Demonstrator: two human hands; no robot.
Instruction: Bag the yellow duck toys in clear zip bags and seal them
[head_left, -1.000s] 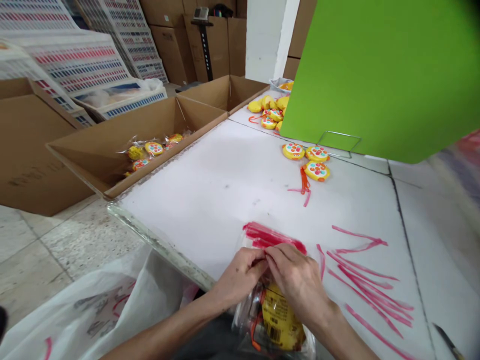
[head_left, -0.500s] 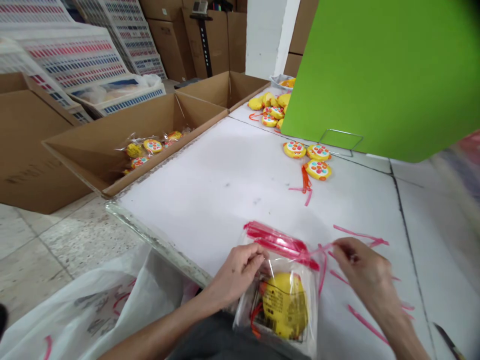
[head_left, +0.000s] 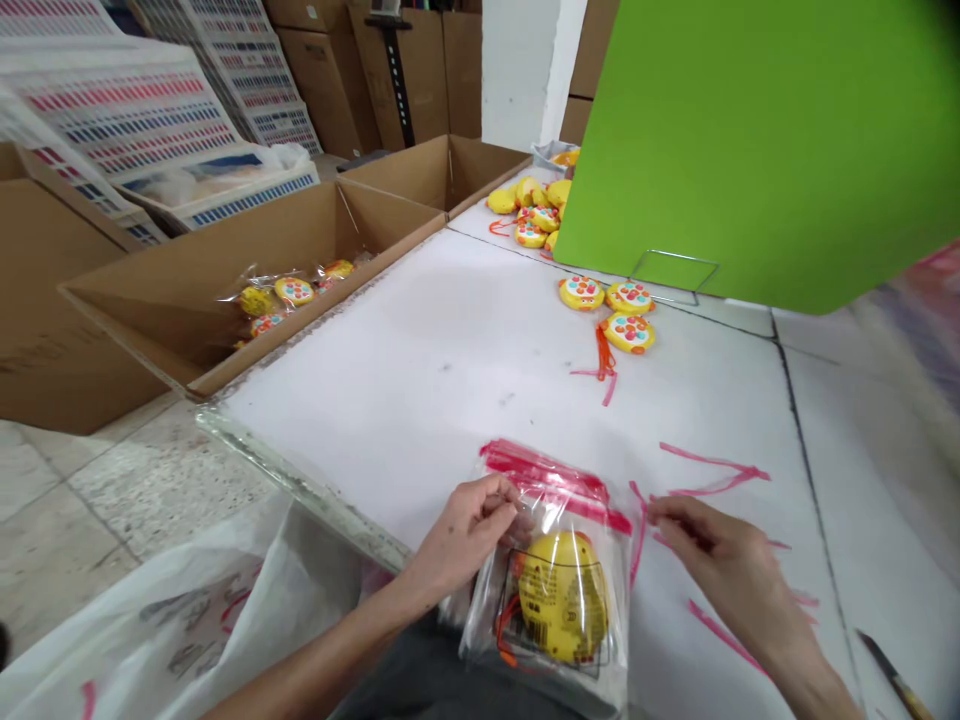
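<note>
My left hand [head_left: 472,530] pinches the upper left part of a clear plastic bag [head_left: 551,505] with a pink top band. Inside or beneath the clear film shows a yellow toy [head_left: 564,597] with an orange cord, behind printed black text. The bag lies on a stack of similar pink-topped bags at the table's near edge. To the right, my right hand [head_left: 716,565] is closed, thumb and fingertips together, just off the bag's edge. Beside those fingertips lies a pink plastic strip [head_left: 638,530]; whether they hold anything is unclear.
Loose pink strips [head_left: 724,630] and a knife [head_left: 892,675] lie on the white table [head_left: 390,370]. Three yellow toys [head_left: 628,332] sit farther back, near a green board [head_left: 735,150]. At left, an open carton [head_left: 187,310] holds bagged toys. A white sack [head_left: 187,620] hangs below.
The pink strip stretched between the bag and my right hand no longer shows there. My right hand has moved slightly left and down. My left hand keeps its pinch on the bag.
</note>
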